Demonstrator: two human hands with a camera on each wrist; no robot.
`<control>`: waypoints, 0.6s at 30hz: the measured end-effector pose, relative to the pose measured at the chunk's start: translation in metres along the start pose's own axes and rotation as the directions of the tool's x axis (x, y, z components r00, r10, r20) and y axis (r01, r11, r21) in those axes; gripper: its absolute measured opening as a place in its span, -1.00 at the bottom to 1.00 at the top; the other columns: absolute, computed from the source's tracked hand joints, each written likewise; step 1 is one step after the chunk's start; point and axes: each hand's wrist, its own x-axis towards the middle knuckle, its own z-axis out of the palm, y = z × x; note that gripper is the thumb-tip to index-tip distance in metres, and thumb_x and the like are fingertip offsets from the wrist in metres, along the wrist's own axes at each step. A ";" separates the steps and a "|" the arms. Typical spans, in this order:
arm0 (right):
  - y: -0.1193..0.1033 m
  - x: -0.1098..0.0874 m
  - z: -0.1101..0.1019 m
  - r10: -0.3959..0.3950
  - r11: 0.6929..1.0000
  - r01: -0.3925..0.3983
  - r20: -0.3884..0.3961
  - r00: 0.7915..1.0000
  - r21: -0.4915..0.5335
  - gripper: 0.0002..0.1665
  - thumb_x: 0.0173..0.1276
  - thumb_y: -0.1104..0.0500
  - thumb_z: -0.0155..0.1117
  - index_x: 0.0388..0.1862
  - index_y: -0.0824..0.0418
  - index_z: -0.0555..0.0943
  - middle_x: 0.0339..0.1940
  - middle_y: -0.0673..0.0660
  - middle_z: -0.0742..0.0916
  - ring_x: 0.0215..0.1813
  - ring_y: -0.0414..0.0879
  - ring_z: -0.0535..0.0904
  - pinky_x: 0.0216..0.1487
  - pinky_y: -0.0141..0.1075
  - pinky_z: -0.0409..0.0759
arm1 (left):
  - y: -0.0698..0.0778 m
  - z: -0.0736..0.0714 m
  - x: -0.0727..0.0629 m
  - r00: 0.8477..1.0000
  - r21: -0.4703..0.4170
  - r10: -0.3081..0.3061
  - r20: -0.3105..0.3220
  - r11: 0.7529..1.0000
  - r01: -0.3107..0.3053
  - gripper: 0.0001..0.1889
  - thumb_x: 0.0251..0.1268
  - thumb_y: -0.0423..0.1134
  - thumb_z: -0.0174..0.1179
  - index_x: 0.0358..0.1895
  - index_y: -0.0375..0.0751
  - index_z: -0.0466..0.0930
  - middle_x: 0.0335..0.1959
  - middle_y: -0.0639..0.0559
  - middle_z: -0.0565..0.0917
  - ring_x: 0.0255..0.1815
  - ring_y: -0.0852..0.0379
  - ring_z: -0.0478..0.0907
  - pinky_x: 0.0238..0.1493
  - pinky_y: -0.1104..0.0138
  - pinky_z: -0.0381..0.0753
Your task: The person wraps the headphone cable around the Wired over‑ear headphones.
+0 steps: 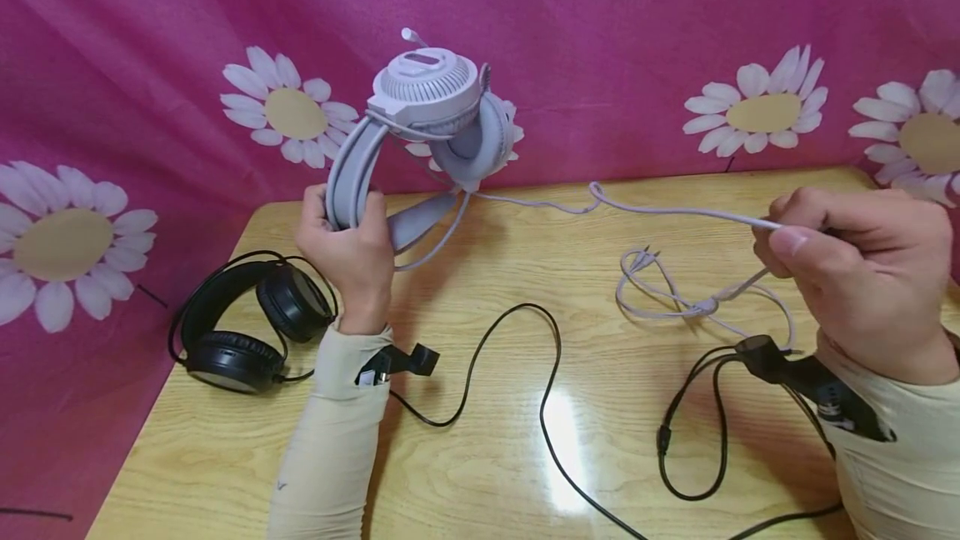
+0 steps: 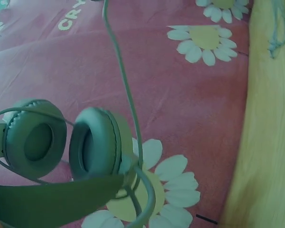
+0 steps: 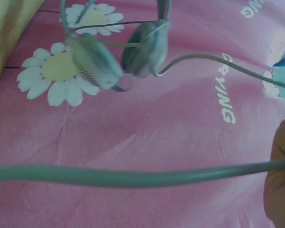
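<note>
My left hand (image 1: 347, 261) grips a pale lavender headset (image 1: 427, 86) by its headband, holding it up over the table's left half. The ear cups tilt toward the back, and a short microphone boom sticks up beyond them. Between thumb and fingers, my right hand (image 1: 862, 265) pinches the headset's pale cable (image 1: 675, 211), which runs across from the ear cups with a small kink midway. Past that hand the cable drops into a loose coil with its plugs on the table. In the left wrist view both cushioned ear cups (image 2: 95, 142) show; the right wrist view has the cable (image 3: 133, 176) close up.
A black headset (image 1: 240, 357) lies at the left on the wooden table (image 1: 480, 457). Its black cable (image 1: 543, 407) winds across the front toward a loop (image 1: 720, 440) near my right wrist. Behind hangs a pink cloth (image 1: 585, 40) with daisies.
</note>
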 end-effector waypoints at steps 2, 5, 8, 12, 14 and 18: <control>-0.001 -0.001 -0.002 0.010 0.990 -0.006 -0.026 1.000 0.144 -0.73 0.18 0.69 -0.12 -0.69 0.65 0.36 -0.69 0.13 0.35 -0.60 -0.17 0.19 -0.54 -0.43 0.01 | -0.001 0.001 -0.001 1.000 0.024 0.011 0.002 1.000 -0.011 -0.78 -0.04 -0.20 0.27 -0.42 -0.32 0.58 -0.61 0.30 0.43 -0.54 0.35 0.33 -0.43 0.45 0.24; -0.003 -0.003 -0.005 0.041 0.972 -0.031 -0.040 0.998 0.234 -0.73 0.21 0.68 -0.19 -0.65 0.67 0.37 -0.68 0.11 0.29 -0.60 -0.18 0.14 -0.53 -0.45 -0.02 | -0.002 0.001 -0.003 1.000 0.046 0.025 0.005 0.999 -0.026 -0.71 -0.06 -0.21 0.27 -0.37 -0.44 0.57 -0.60 0.31 0.45 -0.54 0.36 0.34 -0.42 0.46 0.27; -0.004 -0.005 -0.009 0.056 0.954 -0.047 -0.023 0.998 0.297 -0.74 0.21 0.67 -0.21 -0.62 0.67 0.38 -0.68 0.08 0.25 -0.60 -0.19 0.12 -0.52 -0.45 -0.03 | -0.003 0.002 -0.005 0.999 0.053 0.049 0.018 0.997 -0.050 -0.68 -0.06 -0.22 0.25 -0.36 -0.48 0.56 -0.61 0.31 0.42 -0.54 0.37 0.32 -0.43 0.46 0.25; -0.004 -0.006 -0.016 0.057 0.923 -0.067 0.039 0.998 0.379 -0.83 0.22 0.63 -0.14 -0.55 0.65 0.37 -0.66 0.07 0.24 -0.58 -0.21 0.11 -0.50 -0.48 -0.03 | -0.003 0.004 -0.010 0.994 0.065 0.099 0.052 0.993 -0.103 -0.68 -0.05 -0.21 0.24 -0.36 -0.48 0.57 -0.60 0.24 0.43 -0.55 0.34 0.31 -0.45 0.46 0.24; -0.006 -0.005 -0.016 0.063 0.909 -0.075 0.042 0.997 0.411 -0.88 0.22 0.60 -0.11 -0.50 0.61 0.36 -0.64 0.06 0.23 -0.57 -0.22 0.09 -0.50 -0.50 -0.03 | -0.003 0.005 -0.013 0.988 0.069 0.137 0.070 0.988 -0.142 -0.69 -0.06 -0.21 0.26 -0.35 -0.47 0.58 -0.59 0.16 0.46 -0.55 0.29 0.33 -0.45 0.47 0.25; -0.010 -0.004 -0.012 0.079 0.908 -0.088 0.037 0.996 0.411 -0.90 0.23 0.58 -0.12 -0.47 0.58 0.33 -0.62 0.07 0.24 -0.58 -0.22 0.07 -0.51 -0.53 -0.07 | -0.002 0.007 -0.018 0.966 0.084 0.241 0.099 0.965 -0.249 -0.71 -0.10 -0.23 0.35 -0.39 -0.43 0.59 -0.63 -0.09 0.53 -0.58 0.14 0.37 -0.46 0.44 0.31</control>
